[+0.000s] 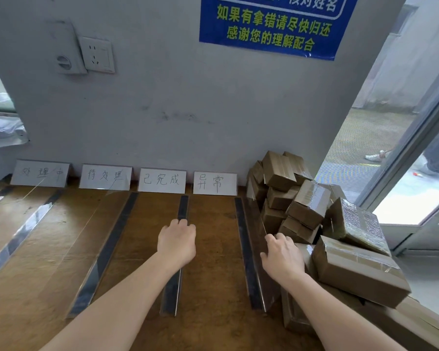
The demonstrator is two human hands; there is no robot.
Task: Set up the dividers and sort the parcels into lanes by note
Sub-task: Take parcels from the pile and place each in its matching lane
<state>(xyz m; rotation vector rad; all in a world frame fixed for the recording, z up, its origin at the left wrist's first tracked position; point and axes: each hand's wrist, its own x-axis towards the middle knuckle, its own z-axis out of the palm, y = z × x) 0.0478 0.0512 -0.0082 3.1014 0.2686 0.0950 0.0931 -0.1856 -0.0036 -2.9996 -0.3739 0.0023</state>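
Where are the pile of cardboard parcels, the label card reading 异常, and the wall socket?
pile of parcels (307,206), head view, taped top of a middle box.
异常 label card (215,183), head view, card's centre.
wall socket (98,54), head view, white faceplate.

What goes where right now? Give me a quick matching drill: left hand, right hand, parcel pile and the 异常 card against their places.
Things:
1. left hand
2. right hand
3. parcel pile
4. 异常 card

Places:
A. leaning on the wall, rightmost of four cards
B. on the middle clear divider
C. heaped at the table's right end
D. on the rightmost divider, beside the boxes

Pairs: 1-B, 2-D, 3-C, 4-A
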